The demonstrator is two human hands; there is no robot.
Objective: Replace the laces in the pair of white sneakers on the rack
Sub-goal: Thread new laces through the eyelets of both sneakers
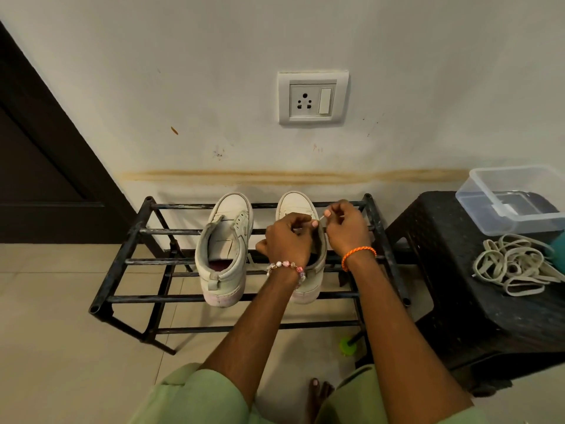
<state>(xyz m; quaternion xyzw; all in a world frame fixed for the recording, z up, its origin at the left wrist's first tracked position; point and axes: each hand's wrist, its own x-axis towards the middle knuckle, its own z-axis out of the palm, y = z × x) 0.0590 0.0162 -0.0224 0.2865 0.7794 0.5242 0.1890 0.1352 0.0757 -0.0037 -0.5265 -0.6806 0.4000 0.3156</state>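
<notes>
Against the wall, on the black rack (128,261), both hands pinch a thin lace end over the right sneaker (298,206), right hand (345,229) nearer its tip, left hand (287,240) beside it.

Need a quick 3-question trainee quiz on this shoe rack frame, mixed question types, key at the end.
1. True or false: the left sneaker has a lace threaded through its eyelets.
2. Which sneaker are both hands working on? A) left B) right
3. Fill in: the loose laces lie on the black ____.

Key:
1. False; its eyelets look empty.
2. B; the left hand and right hand pinch a lace end over the right sneaker.
3. Stool.
</notes>
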